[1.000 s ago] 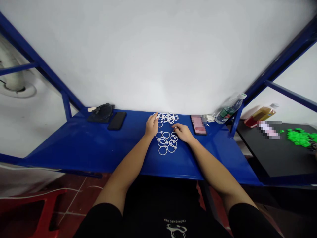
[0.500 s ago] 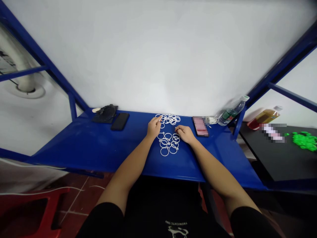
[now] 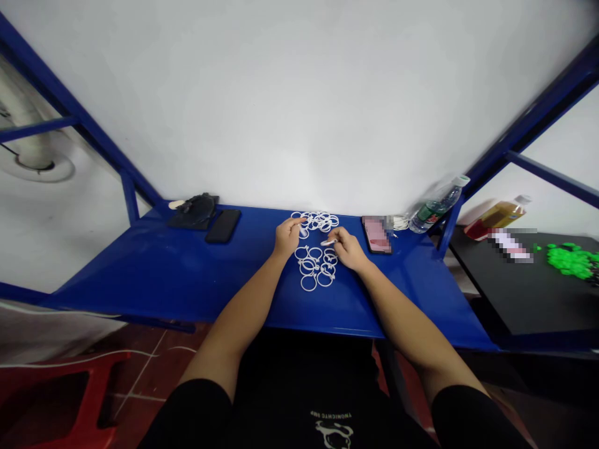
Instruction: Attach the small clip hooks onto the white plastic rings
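Thumb and fingers of the right hand [image 3: 349, 248] are drawn together in a pinch on a pale ring [image 3: 329, 242], which juts from the fingertips on the near side of the far heap of white rings [image 3: 319, 219]. The left hand [image 3: 286, 237] is half curled at the near left edge of that heap, index finger reaching over it; a blurred pale piece [image 3: 303, 231] shows at its fingertips, and I cannot tell whether it is gripped or simply lying there.

For good handling, a light pinch on the rim seems best, since rings this thin would probably flex or slip under a hard squeeze. Lifting one ring clear before moving it sideways should prevent snagging, because many overlap and carry small knobs. Both wrists are best held high enough not to drag the looser cluster of white rings [image 3: 317, 267], which lies nearer the person than the heap, on the same blue table [image 3: 187, 268].

Left of the heap lie a black phone [image 3: 223, 226] and, farther left, a dark pouch [image 3: 194, 212]. Right of it are a phone with a pink screen [image 3: 375, 234], a bundled white cable [image 3: 400, 222] and a leaning clear bottle [image 3: 437, 209].
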Motion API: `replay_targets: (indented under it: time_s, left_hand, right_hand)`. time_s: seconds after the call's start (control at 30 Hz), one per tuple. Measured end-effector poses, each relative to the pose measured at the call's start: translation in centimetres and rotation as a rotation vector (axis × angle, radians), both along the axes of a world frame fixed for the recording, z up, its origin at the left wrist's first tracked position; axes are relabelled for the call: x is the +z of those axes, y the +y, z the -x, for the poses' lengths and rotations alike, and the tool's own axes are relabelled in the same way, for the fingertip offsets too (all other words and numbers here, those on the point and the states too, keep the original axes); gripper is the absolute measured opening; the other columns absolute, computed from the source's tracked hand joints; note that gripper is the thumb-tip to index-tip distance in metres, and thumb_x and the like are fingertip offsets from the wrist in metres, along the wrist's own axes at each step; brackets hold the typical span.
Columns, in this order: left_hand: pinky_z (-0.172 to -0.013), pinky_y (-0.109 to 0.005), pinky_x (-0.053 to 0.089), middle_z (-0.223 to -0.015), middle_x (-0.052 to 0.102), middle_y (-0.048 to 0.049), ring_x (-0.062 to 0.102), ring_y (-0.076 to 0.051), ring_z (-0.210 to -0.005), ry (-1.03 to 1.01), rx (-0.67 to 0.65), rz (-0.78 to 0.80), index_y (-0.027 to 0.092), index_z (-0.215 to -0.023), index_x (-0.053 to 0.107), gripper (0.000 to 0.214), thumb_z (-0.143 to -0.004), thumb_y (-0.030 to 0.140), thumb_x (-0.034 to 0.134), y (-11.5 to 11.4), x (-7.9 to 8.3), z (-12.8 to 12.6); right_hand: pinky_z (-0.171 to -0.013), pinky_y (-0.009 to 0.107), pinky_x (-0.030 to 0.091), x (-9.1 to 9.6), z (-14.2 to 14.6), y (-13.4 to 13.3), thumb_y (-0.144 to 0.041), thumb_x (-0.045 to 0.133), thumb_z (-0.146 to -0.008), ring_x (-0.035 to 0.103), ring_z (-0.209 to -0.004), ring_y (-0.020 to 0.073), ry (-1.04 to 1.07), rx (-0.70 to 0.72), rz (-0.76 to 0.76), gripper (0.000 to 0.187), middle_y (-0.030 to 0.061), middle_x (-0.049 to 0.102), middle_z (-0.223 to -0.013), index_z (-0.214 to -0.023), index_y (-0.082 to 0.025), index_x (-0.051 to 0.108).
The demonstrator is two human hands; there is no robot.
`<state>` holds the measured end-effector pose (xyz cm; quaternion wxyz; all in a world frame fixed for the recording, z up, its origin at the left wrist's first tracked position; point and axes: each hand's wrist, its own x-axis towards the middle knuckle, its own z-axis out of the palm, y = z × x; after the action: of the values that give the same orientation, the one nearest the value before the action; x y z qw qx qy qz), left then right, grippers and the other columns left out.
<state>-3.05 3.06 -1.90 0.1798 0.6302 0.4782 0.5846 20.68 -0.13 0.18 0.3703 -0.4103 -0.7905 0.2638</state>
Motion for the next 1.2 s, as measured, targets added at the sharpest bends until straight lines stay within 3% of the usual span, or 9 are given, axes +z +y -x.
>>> replay_targets:
  time_s: [0.13,0.27,0.4,0.47,0.57,0.67,0.87,1.07,1.2]
  left_hand:
    - [-0.080,-0.029,0.060,-0.083,0.077,-0.0026,0.073,-0.017,-0.079,-0.021,-0.061,0.070,0.018,-0.097,0.082,0.039,-0.087,0.011,0.045,-0.2,-0.1,-0.2]
    - [-0.061,-0.027,0.056,-0.078,0.078,-0.0025,0.066,-0.014,-0.058,-0.054,-0.200,0.229,0.017,-0.095,0.080,0.036,-0.086,0.015,0.046,-0.6,-0.3,-0.6]
    - [-0.056,-0.026,0.052,-0.077,0.079,-0.0030,0.064,-0.014,-0.053,0.077,-0.389,0.351,0.017,-0.090,0.079,0.032,-0.087,0.018,0.048,-1.5,0.1,-1.1]
    - [-0.059,-0.026,0.052,-0.078,0.079,-0.0027,0.065,-0.014,-0.057,0.184,-0.433,0.346,0.018,-0.088,0.080,0.028,-0.090,0.023,0.053,-1.9,0.5,-1.3]
    - [-0.066,-0.027,0.053,-0.081,0.079,-0.0019,0.068,-0.015,-0.066,0.319,-0.382,0.283,0.021,-0.083,0.079,0.024,-0.094,0.030,0.059,-2.1,0.7,-1.6]
    - [-0.077,-0.028,0.055,-0.090,0.079,-0.0025,0.071,-0.017,-0.079,0.366,-0.228,0.181,0.022,-0.088,0.079,0.020,-0.095,0.028,0.061,-1.5,0.2,-1.6]
    - [-0.091,-0.034,0.057,-0.121,0.073,-0.0096,0.072,-0.021,-0.095,0.439,-0.010,0.245,0.021,-0.115,0.077,0.024,-0.092,0.025,0.071,-0.5,-1.1,-1.0]
    - [-0.089,-0.033,0.056,-0.103,0.077,-0.0054,0.073,-0.024,-0.097,0.520,-0.089,0.295,0.024,-0.119,0.076,0.032,-0.088,0.020,0.072,-0.5,-1.4,-0.9]
    - [-0.082,-0.031,0.055,-0.091,0.077,-0.0022,0.072,-0.022,-0.086,0.521,-0.066,0.325,0.025,-0.123,0.074,0.039,-0.085,0.015,0.069,-0.5,-1.3,-0.9]
  right_hand:
    - [-0.084,0.033,0.053,0.8,0.4,-1.2,-0.022,0.044,-0.096,0.070,-0.085,0.0207,-0.098,0.114,0.017,0.035,0.0054,0.076,-0.104,-0.126,-0.023,0.062]
    - [-0.082,0.031,0.053,0.8,0.4,-1.2,-0.041,0.045,-0.105,0.071,-0.083,0.0197,-0.145,0.113,-0.024,0.033,0.0047,0.077,-0.098,-0.126,-0.024,0.065]
    - [-0.076,0.031,0.054,-0.5,-0.2,0.0,-0.045,0.049,-0.105,0.069,-0.073,0.0194,-0.135,-0.016,-0.050,0.035,0.0031,0.074,-0.084,-0.124,-0.023,0.067]
    - [-0.083,0.034,0.056,-1.3,-0.6,0.9,-0.040,0.047,-0.105,0.072,-0.084,0.0220,-0.139,-0.109,-0.092,0.034,0.0068,0.076,-0.094,-0.125,-0.021,0.067]
    - [-0.103,0.042,0.054,-2.2,-1.1,2.3,-0.029,0.050,-0.101,0.066,-0.120,0.0270,-0.205,-0.114,-0.144,0.041,0.0136,0.069,-0.132,-0.139,-0.019,0.061]
    - [-0.114,0.045,0.049,-2.7,-1.2,3.2,-0.025,0.054,-0.097,0.055,-0.138,0.0276,-0.268,-0.055,-0.144,0.057,0.0131,0.056,-0.151,-0.153,-0.021,0.048]
    - [-0.111,0.047,0.052,-2.5,-0.8,3.5,-0.028,0.054,-0.099,0.057,-0.136,0.0303,-0.396,-0.099,-0.078,0.060,0.0138,0.051,-0.155,-0.158,-0.023,0.045]
    - [-0.113,0.049,0.052,-2.1,-0.8,3.0,-0.026,0.057,-0.097,0.048,-0.148,0.0313,-0.377,-0.077,-0.113,0.067,0.0103,0.035,-0.169,-0.162,-0.027,0.040]
    - [-0.115,0.044,0.050,-2.0,-0.6,2.9,-0.025,0.058,-0.098,0.054,-0.143,0.0278,-0.428,-0.020,-0.097,0.066,0.0104,0.050,-0.161,-0.161,-0.025,0.040]
